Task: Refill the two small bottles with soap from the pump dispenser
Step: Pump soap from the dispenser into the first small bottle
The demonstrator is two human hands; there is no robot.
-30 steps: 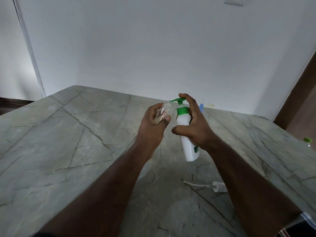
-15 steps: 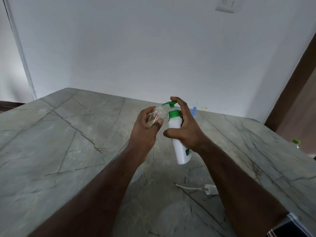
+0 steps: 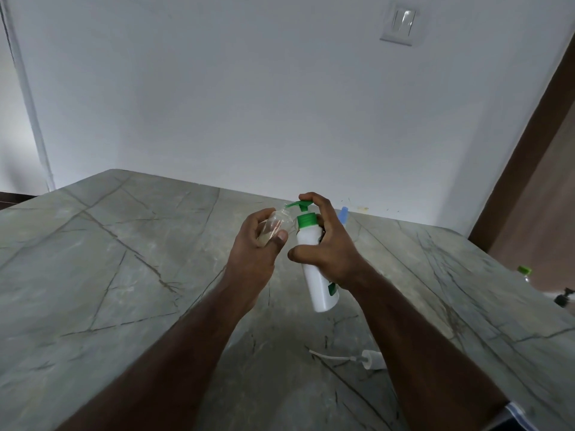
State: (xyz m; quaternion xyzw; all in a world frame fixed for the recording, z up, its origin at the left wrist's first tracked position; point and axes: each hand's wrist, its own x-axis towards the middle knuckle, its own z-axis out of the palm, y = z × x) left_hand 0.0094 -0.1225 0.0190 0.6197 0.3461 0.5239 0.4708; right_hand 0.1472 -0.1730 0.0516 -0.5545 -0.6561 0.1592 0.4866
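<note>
The white pump dispenser (image 3: 314, 262) with green collar and pump head is held off the marble, tilted, in the right hand (image 3: 326, 247), whose forefinger rests on the pump. Its spout meets the mouth of a small clear bottle (image 3: 275, 227), tilted in the left hand (image 3: 255, 250), with a little pale liquid inside.

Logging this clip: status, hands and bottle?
Left hand grips small clear bottle. Right hand grips pump dispenser, finger on pump head. Nothing in the way.

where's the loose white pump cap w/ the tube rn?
Head view, lower right of centre: the white pump cap lies on the stone table, just left of the right forearm and below the held pump dispenser.
</note>
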